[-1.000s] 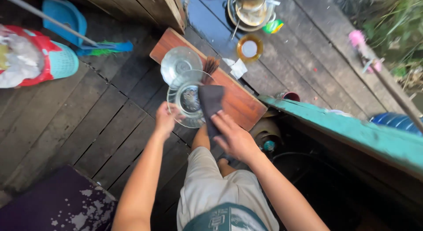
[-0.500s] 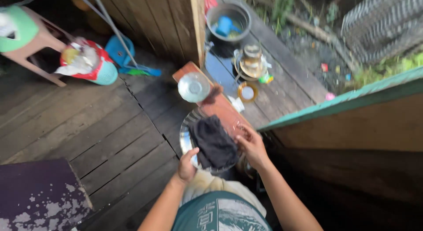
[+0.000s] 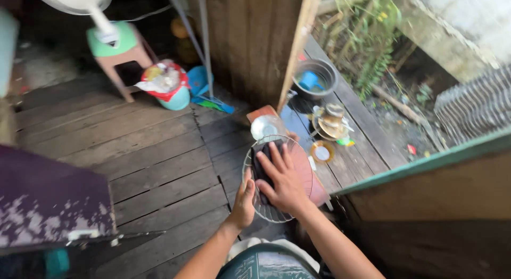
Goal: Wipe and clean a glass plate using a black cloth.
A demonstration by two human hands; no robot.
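Observation:
My left hand point(image 3: 244, 200) grips the left rim of a clear glass plate point(image 3: 304, 170), held tilted above the wooden floor. My right hand point(image 3: 282, 179) lies flat with fingers spread on a dark cloth point(image 3: 260, 166), pressing it against the plate's face. Just beyond the plate, a second clear glass dish point(image 3: 264, 127) rests on a reddish wooden board point(image 3: 258, 113).
Past the board stand a metal kettle on a tray point(image 3: 332, 123), a small amber bowl point(image 3: 322, 152) and a grey pot with a blue cup point(image 3: 314, 79). A teal basket with a red bag point(image 3: 166, 86), a pink-and-green stool point(image 3: 118, 54) and a blue dustpan point(image 3: 200, 83) stand at the back left.
My view has risen and pulled back. My right hand moved from the plate's right edge onto the cloth at its middle. My left hand keeps its hold on the rim.

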